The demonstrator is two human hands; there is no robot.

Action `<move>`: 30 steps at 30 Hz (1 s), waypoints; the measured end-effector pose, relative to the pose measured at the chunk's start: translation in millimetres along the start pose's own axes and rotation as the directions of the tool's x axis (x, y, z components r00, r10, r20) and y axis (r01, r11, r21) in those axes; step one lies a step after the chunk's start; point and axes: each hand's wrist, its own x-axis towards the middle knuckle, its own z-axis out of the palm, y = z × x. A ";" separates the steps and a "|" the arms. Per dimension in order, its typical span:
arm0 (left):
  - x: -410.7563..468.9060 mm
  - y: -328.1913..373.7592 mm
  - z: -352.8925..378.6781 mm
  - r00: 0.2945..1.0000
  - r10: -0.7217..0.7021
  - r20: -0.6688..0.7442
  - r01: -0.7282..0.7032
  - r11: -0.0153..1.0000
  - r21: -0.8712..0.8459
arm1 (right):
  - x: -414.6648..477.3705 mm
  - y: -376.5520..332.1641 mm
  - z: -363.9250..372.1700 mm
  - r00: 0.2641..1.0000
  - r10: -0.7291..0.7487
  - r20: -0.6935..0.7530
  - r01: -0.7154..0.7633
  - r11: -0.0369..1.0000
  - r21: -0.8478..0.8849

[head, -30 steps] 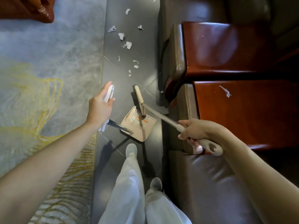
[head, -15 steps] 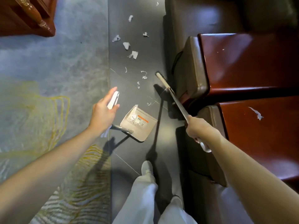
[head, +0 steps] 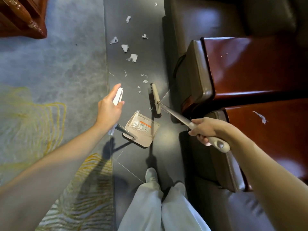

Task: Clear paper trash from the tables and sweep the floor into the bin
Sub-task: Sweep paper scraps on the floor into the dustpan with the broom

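Note:
My left hand (head: 109,109) grips the white top of the dustpan handle; the beige dustpan (head: 141,129) rests on the dark floor with a few white scraps in it. My right hand (head: 206,129) holds the broom (head: 173,112) by its beige grip. The broom head (head: 155,98) stands on the floor just beyond the pan's right side. Several torn paper scraps (head: 132,57) lie scattered on the dark floor ahead of the broom. One paper scrap (head: 260,117) lies on the red-brown table (head: 275,139) at the right.
A blue-grey carpet with yellow lines (head: 50,97) covers the floor to the left. Dark leather seats (head: 196,22) and a second red-brown table (head: 260,64) line the right side. A wooden cabinet (head: 21,15) stands at the top left. My legs and shoes (head: 151,175) are below.
The broom head has come back from farther up the floor to just right of the dustpan's mouth. My left hand and the dustpan have stayed about where they were.

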 end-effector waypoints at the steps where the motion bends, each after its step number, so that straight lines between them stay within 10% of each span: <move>1: 1.4 -0.8 -0.5 1.000 -0.010 -0.006 0.010 1.000 -0.002 | -2.2 -0.8 -2.9 1.000 -0.015 -0.001 0.015 1.000 -0.025; 11: 15.8 -1.8 3.2 0.997 -0.030 -0.073 0.030 1.000 -0.004 | 24.3 -10.8 20.3 0.991 -0.122 -0.056 0.085 0.892 -0.443; 19: 28.5 12.2 11.9 0.997 -0.050 -0.057 0.046 0.997 -0.060 | 0.6 -7.4 25.2 0.979 0.010 0.201 0.063 0.932 -0.357; 30: 5.0 7.5 3.2 0.996 -0.043 -0.073 0.046 0.998 0.042 | -25.3 -46.6 -6.2 0.989 -0.085 0.122 0.128 0.900 -0.417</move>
